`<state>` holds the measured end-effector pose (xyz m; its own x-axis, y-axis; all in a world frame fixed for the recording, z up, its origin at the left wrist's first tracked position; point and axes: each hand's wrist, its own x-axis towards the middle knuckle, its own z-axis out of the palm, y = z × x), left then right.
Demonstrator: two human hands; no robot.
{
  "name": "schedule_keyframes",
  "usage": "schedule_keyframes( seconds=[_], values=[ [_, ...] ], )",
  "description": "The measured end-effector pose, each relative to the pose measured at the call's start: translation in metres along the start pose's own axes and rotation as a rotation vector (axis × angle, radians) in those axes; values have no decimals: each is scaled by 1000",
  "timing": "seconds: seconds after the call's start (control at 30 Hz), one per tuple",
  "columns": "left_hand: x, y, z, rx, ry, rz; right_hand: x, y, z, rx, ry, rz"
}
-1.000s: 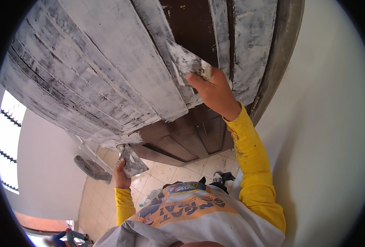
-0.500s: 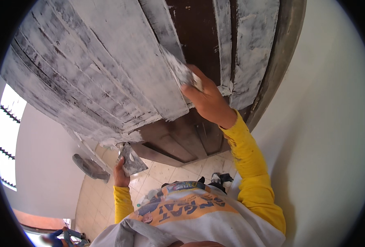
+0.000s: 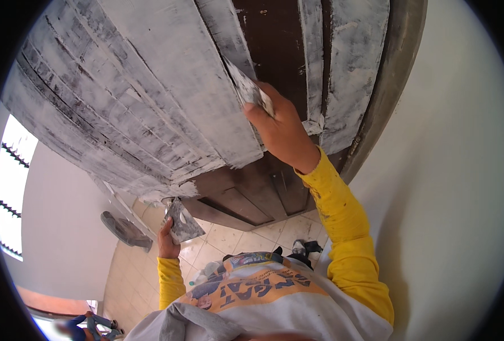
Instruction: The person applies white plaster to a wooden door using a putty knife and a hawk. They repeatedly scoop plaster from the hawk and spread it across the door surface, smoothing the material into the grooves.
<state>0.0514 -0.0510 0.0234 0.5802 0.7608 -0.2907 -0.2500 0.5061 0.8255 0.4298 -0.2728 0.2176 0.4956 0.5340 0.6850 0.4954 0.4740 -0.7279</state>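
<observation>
A dark brown panelled wooden door (image 3: 274, 51) stands in front of me, most of it smeared with streaky white filler (image 3: 149, 96). My right hand (image 3: 283, 133), in a yellow sleeve, is raised and presses a putty-coated scraper blade (image 3: 246, 88) against a raised strip of the door. My left hand (image 3: 166, 241) is held low near my waist and grips a second flat metal scraper (image 3: 182, 223) with grey filler on it, away from the door.
A white wall (image 3: 450, 187) runs along the right of the door frame (image 3: 385, 102). Beige floor tiles (image 3: 218, 244) lie below, with my shoes (image 3: 300, 250) near the door's foot. A bright window (image 3: 10, 187) is at the left.
My right hand has slid the scraper upward along the door strip, from about mid-panel to higher. The left hand with its scraper has stayed in place.
</observation>
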Motion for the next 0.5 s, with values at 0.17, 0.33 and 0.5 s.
schedule_keyframes(
  seconds=[0.17,0.33,0.5],
  values=[
    [-3,1,6,22,23,-3,-23,-5,-20,24,-9,83],
    [0,0,-1,20,52,-1,12,-15,-29,46,-30,1],
    [2,-1,-4,42,49,7,33,-19,-16,56,-55,-8]
  ],
)
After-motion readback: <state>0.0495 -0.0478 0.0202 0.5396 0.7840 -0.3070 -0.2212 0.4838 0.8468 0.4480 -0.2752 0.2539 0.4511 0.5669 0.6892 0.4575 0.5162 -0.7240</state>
